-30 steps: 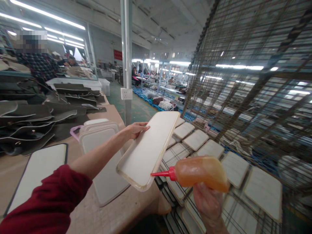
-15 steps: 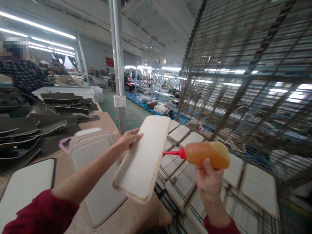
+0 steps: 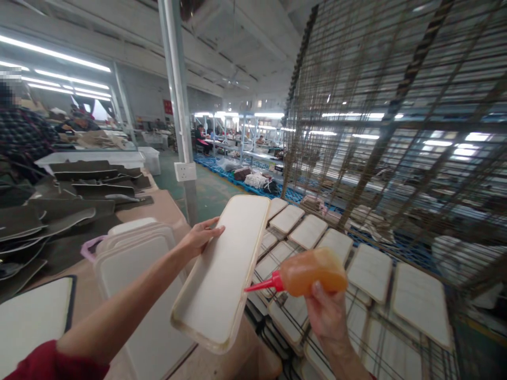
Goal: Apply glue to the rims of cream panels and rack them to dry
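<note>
My left hand (image 3: 201, 236) grips the left edge of a white rounded panel (image 3: 227, 269), thumb on its face and the other fingers behind. The panel is tilted in the air and has a yellowish rim. In my right hand (image 3: 327, 311) is a squeeze bottle (image 3: 311, 272) of amber liquid, held nearly level. Its red nozzle points left, and the tip is at the panel's right edge; whether it touches I cannot tell. A stack of similar pale panels (image 3: 138, 274) leans on the table left of the held one.
Wire racks with white panels (image 3: 370, 272) spread out on the right, below an upright wire grid (image 3: 380, 105). Dark sheets (image 3: 87, 182) are piled on the table at left. A post with a socket box (image 3: 185, 171) stands ahead. A person (image 3: 24, 132) is at far left.
The bottle has moved down and left, its nozzle sliding lower along the panel's right edge. The panel sits slightly lower and further left, as the whole view has shifted.
</note>
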Demonstrator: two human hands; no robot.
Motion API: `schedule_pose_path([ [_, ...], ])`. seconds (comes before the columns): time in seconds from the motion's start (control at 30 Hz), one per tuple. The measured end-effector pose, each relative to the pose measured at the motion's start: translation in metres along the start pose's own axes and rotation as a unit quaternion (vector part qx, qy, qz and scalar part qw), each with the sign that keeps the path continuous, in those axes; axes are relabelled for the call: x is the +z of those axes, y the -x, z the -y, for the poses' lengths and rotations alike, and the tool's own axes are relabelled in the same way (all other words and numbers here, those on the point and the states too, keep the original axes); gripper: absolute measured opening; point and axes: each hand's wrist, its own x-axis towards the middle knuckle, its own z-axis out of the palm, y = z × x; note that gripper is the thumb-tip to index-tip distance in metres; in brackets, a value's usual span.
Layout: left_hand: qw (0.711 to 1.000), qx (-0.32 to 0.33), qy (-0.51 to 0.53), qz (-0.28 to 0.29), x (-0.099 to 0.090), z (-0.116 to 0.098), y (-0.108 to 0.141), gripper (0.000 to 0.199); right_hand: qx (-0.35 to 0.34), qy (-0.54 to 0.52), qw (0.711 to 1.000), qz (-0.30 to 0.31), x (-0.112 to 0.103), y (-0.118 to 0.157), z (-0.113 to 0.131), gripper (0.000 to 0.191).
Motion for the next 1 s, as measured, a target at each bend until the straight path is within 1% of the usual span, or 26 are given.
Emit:
schedule_pose_path([
  [0.1,1.000,0.002,-0.013,0.018,0.000,0.003,0.001,0.091,-0.068,-0.015,0.997,-0.043,0.007,-0.027,0.009,0.033],
  [0.2,0.999,0.008,-0.021,0.032,0.002,0.005,0.002,0.089,-0.106,-0.010,0.993,-0.044,0.009,-0.052,0.011,0.042],
  [0.27,0.999,0.012,-0.019,0.042,0.003,0.006,0.002,0.087,-0.117,0.008,0.992,-0.042,0.006,-0.056,0.006,0.045],
  [0.33,0.999,0.010,-0.014,0.042,0.002,0.006,0.000,0.087,-0.102,0.036,0.993,-0.037,0.000,-0.048,-0.002,0.047],
  [0.43,1.000,0.008,-0.016,0.025,-0.001,0.006,-0.002,0.090,-0.034,0.048,0.998,-0.002,-0.005,-0.023,-0.010,0.053],
  [0.5,0.999,0.014,-0.028,0.015,-0.004,0.008,-0.003,0.091,0.003,0.037,0.999,0.029,-0.004,-0.010,-0.009,0.052],
  [0.53,0.999,0.017,-0.038,0.010,-0.006,0.010,-0.004,0.090,0.008,0.028,0.999,0.034,-0.002,-0.008,-0.007,0.049],
  [0.6,0.998,0.022,-0.057,0.006,-0.008,0.014,-0.002,0.087,-0.004,0.005,1.000,0.010,0.005,-0.013,-0.002,0.043],
  [0.67,0.997,0.023,-0.070,0.010,-0.006,0.020,0.000,0.087,-0.029,-0.025,0.999,-0.031,0.014,-0.028,0.003,0.040],
  [0.73,0.997,0.025,-0.078,0.014,-0.002,0.026,0.003,0.087,-0.044,-0.044,0.997,-0.048,0.023,-0.045,0.002,0.042],
  [0.8,0.996,0.026,-0.083,0.023,0.004,0.030,0.005,0.087,-0.053,-0.039,0.997,-0.041,0.030,-0.059,-0.003,0.048],
  [0.87,0.996,0.022,-0.076,0.035,0.008,0.032,0.008,0.087,-0.066,-0.018,0.997,-0.031,0.033,-0.066,-0.012,0.055],
  [1.0,0.998,-0.017,-0.034,0.056,0.010,0.026,0.015,0.087,-0.080,0.022,0.996,-0.021,0.028,-0.073,-0.026,0.060],
])
